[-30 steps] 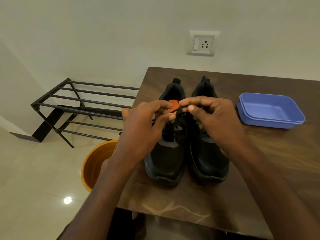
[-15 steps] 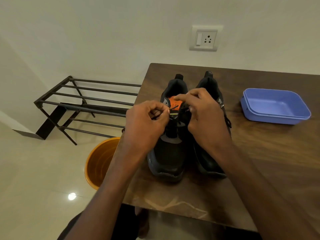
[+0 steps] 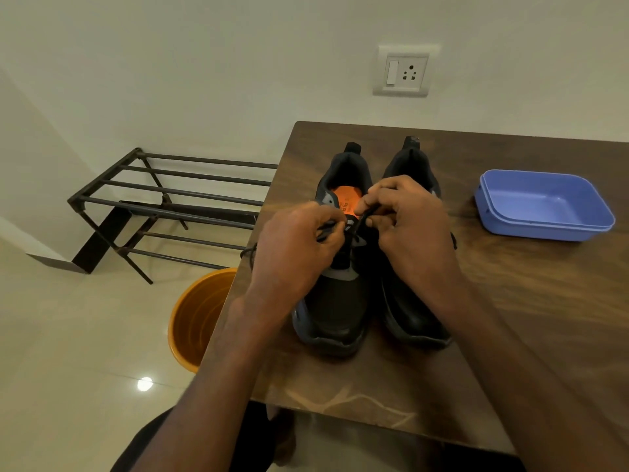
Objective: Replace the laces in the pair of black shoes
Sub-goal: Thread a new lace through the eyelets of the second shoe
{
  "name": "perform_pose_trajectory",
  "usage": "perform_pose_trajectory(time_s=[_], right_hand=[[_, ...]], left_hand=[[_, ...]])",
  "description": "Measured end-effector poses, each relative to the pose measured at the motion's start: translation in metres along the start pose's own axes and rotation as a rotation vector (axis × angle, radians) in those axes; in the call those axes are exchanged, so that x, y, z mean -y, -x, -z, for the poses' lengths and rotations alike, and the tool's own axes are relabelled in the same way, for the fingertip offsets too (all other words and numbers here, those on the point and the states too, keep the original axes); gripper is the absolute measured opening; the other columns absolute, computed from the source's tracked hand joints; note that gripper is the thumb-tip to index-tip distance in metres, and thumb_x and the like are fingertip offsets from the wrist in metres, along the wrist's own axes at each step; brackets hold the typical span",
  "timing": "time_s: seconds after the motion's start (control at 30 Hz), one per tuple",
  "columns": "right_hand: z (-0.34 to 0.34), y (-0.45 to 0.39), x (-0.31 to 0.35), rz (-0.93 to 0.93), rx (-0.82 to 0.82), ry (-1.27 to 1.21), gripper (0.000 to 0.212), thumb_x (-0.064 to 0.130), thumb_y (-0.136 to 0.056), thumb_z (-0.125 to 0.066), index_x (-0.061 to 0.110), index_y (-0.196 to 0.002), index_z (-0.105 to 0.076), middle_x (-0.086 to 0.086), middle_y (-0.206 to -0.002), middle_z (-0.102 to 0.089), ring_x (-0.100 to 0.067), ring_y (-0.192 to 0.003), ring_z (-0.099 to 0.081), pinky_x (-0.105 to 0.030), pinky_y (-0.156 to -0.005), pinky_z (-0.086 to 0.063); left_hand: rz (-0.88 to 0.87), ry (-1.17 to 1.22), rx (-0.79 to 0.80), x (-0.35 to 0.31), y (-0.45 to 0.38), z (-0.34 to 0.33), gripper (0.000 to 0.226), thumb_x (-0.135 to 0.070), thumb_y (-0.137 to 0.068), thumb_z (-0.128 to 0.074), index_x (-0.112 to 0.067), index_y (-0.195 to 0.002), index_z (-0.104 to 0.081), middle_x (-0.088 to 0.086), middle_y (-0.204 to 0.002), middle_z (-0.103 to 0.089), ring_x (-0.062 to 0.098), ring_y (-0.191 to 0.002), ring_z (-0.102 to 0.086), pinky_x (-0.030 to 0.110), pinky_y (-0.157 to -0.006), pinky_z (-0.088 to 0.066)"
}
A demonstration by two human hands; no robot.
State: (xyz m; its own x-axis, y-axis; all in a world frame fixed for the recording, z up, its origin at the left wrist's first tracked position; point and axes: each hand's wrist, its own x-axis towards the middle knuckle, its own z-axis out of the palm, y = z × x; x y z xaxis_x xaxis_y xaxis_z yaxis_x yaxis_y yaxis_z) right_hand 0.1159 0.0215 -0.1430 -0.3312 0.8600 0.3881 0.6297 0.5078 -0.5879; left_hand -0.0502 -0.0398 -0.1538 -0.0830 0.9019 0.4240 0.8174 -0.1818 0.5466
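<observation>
Two black shoes stand side by side on the brown table (image 3: pixel 531 301), toes towards me. The left shoe (image 3: pixel 335 308) has an orange insole showing in its opening; the right shoe (image 3: pixel 413 318) is partly hidden under my right hand. A black lace (image 3: pixel 360 222) runs across the top of the left shoe's tongue. My left hand (image 3: pixel 294 248) pinches one end of this lace at the shoe's left side. My right hand (image 3: pixel 410 226) pinches the other end just above the tongue. A loop of lace (image 3: pixel 250 252) hangs left of my left hand.
A blue plastic tub (image 3: pixel 544 206) sits on the table to the right of the shoes. An orange bucket (image 3: pixel 197 318) stands on the floor by the table's left edge. A black metal shoe rack (image 3: pixel 163 202) stands against the wall beyond it.
Both hands have dropped from above the shoes down to the left shoe's tongue and drawn slightly apart, keeping hold of the lace ends. The shoes have not moved.
</observation>
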Motion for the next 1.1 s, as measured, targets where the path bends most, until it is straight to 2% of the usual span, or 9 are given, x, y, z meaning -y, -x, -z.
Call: perform_pose_trajectory(time_s=[0.07, 0.17, 0.27, 0.43, 0.53, 0.67, 0.83, 1.0, 1.1], right_hand=[[0.000, 0.000, 0.000, 0.002, -0.007, -0.011, 0.029, -0.004, -0.084, -0.073, 0.023, -0.095, -0.077, 0.007, -0.115, -0.063, -0.010, -0.107, -0.059, -0.032, -0.093, -0.053], [0.001, 0.000, -0.001, -0.019, -0.005, -0.026, 0.030, -0.004, -0.084, -0.073, 0.023, -0.095, -0.077, 0.010, -0.108, -0.057, -0.005, -0.100, -0.055, -0.021, -0.084, -0.051], [0.000, 0.000, 0.000, -0.028, 0.004, -0.012, 0.028, -0.001, -0.087, -0.073, 0.024, -0.098, -0.077, 0.008, -0.102, -0.055, -0.008, -0.093, -0.056, -0.025, -0.080, -0.052], [-0.002, 0.001, 0.003, -0.027, -0.009, -0.008, 0.029, 0.000, -0.090, -0.069, 0.027, -0.098, -0.076, 0.007, -0.089, -0.056, -0.007, -0.080, -0.057, -0.025, -0.075, -0.053], [-0.006, 0.001, 0.005, -0.035, -0.020, -0.006, 0.029, -0.001, -0.090, -0.069, 0.026, -0.097, -0.076, 0.007, -0.089, -0.057, -0.007, -0.079, -0.057, -0.028, -0.075, -0.055], [-0.007, 0.003, 0.007, -0.051, -0.041, -0.024, 0.030, -0.002, -0.089, -0.069, 0.026, -0.097, -0.076, 0.007, -0.088, -0.058, -0.006, -0.079, -0.058, -0.025, -0.074, -0.053], [-0.011, 0.006, 0.014, -0.088, -0.056, -0.019, 0.035, -0.004, -0.088, -0.066, 0.030, -0.095, -0.073, 0.007, -0.086, -0.056, -0.008, -0.079, -0.055, -0.026, -0.072, -0.051], [-0.008, 0.009, 0.017, -0.120, -0.053, -0.033, 0.035, -0.003, -0.091, -0.061, 0.029, -0.102, -0.072, 0.006, -0.090, -0.059, -0.007, -0.083, -0.056, -0.027, -0.075, -0.053], [-0.001, 0.013, 0.022, -0.221, -0.043, -0.165, 0.024, 0.007, -0.095, -0.063, 0.028, -0.105, -0.069, 0.011, -0.091, -0.065, -0.003, -0.085, -0.063, -0.022, -0.076, -0.056]], left_hand=[[0.003, -0.028, 0.022, 0.001, 0.000, 0.000, 0.023, -0.029, -0.097, -0.066, -0.022, -0.116, -0.075, -0.006, -0.102, -0.074, 0.006, -0.089, -0.068, 0.034, -0.081, -0.061], [0.065, 0.073, 0.053, 0.003, -0.001, -0.005, 0.019, -0.028, -0.097, -0.068, -0.025, -0.113, -0.077, -0.010, -0.098, -0.072, 0.005, -0.086, -0.067, 0.036, -0.078, -0.061], [0.145, 0.236, 0.083, 0.007, -0.002, -0.007, 0.016, -0.023, -0.097, -0.069, -0.023, -0.110, -0.079, -0.010, -0.093, -0.074, 0.007, -0.084, -0.071, 0.041, -0.077, -0.062], [0.172, 0.260, 0.116, 0.007, -0.005, -0.006, 0.018, -0.022, -0.097, -0.070, -0.025, -0.113, -0.079, -0.009, -0.099, -0.076, 0.005, -0.092, -0.071, 0.040, -0.084, -0.062], [0.154, 0.085, 0.067, 0.002, -0.004, -0.008, 0.020, -0.029, -0.096, -0.071, -0.029, -0.116, -0.076, -0.007, -0.109, -0.072, 0.008, -0.097, -0.069, 0.038, -0.085, -0.061], [0.125, -0.110, -0.069, -0.008, -0.002, -0.011, 0.005, -0.030, -0.093, -0.074, -0.028, -0.097, -0.074, -0.007, -0.095, -0.055, 0.012, -0.088, -0.054, 0.027, -0.070, -0.050], [0.218, 0.060, -0.104, -0.011, 0.000, -0.023, 0.017, -0.007, -0.093, -0.071, -0.023, -0.087, -0.072, -0.006, -0.095, -0.058, 0.015, -0.095, -0.056, 0.030, -0.080, -0.052], [0.202, 0.135, -0.050, -0.003, 0.001, -0.026, 0.020, -0.005, -0.096, -0.067, -0.024, -0.097, -0.073, -0.002, -0.104, -0.057, 0.021, -0.102, -0.056, 0.046, -0.086, -0.055], [0.163, 0.012, -0.095, 0.001, 0.003, -0.015, 0.030, -0.010, -0.097, -0.063, -0.031, -0.117, -0.069, -0.007, -0.119, -0.052, 0.011, -0.113, -0.044, 0.044, -0.096, -0.043]])
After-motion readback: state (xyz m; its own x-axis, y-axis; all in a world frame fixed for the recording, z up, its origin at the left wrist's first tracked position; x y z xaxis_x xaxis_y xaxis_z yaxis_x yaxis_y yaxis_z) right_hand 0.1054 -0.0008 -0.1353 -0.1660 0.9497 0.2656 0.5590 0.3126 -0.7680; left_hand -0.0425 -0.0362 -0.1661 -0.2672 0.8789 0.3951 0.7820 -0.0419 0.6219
